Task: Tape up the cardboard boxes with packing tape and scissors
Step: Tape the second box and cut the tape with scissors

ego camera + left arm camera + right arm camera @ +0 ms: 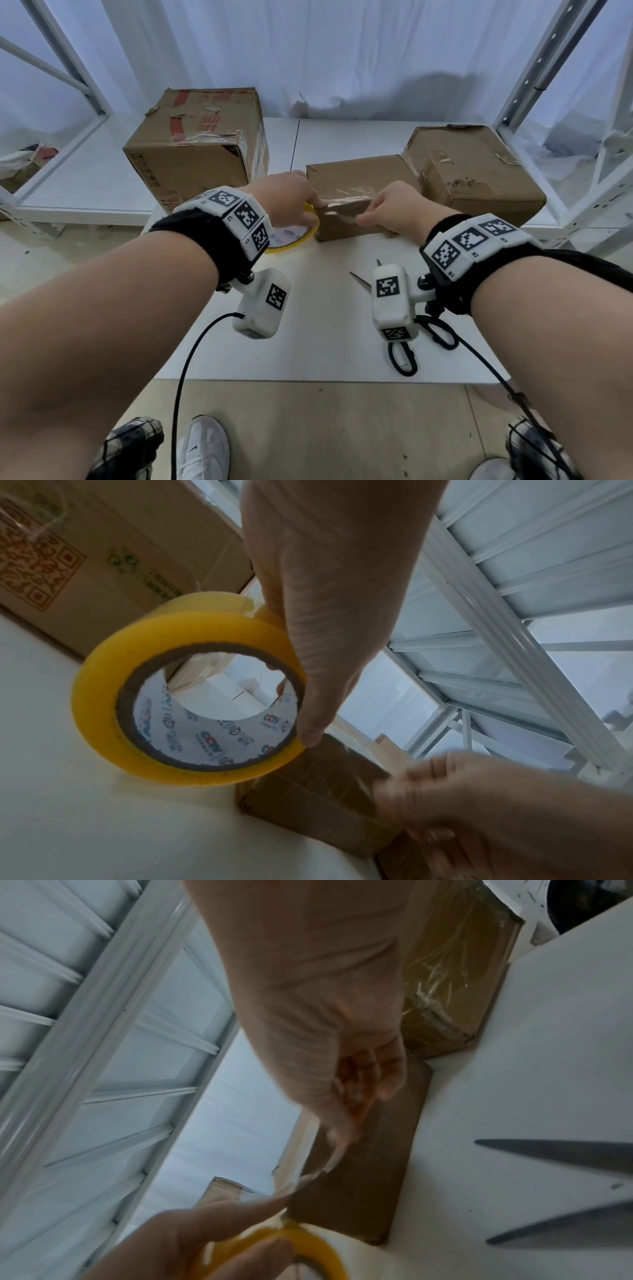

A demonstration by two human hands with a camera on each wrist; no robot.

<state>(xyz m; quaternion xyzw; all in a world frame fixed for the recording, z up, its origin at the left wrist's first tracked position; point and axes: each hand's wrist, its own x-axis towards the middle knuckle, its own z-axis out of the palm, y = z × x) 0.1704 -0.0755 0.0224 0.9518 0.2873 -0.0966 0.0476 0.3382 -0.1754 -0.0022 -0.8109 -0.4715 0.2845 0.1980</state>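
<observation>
A small cardboard box [356,178] lies in the middle of the white table [308,325]. My left hand [315,209] grips the yellow packing tape roll [301,238] at the box's left end; the left wrist view shows a finger through the roll [103,696]. A clear tape strip [329,1164] runs from the roll along the box's near top edge. My right hand [363,216] pinches that strip's free end against the small box [369,1164]. Black-handled scissors [406,356] lie open on the table under my right wrist, with no hand on them.
A large taped cardboard box [195,144] stands at the back left, and a worn one [472,171] at the back right, touching the small box. White metal shelving [534,85] flanks the table on both sides. The table's front edge [308,378] is near my feet.
</observation>
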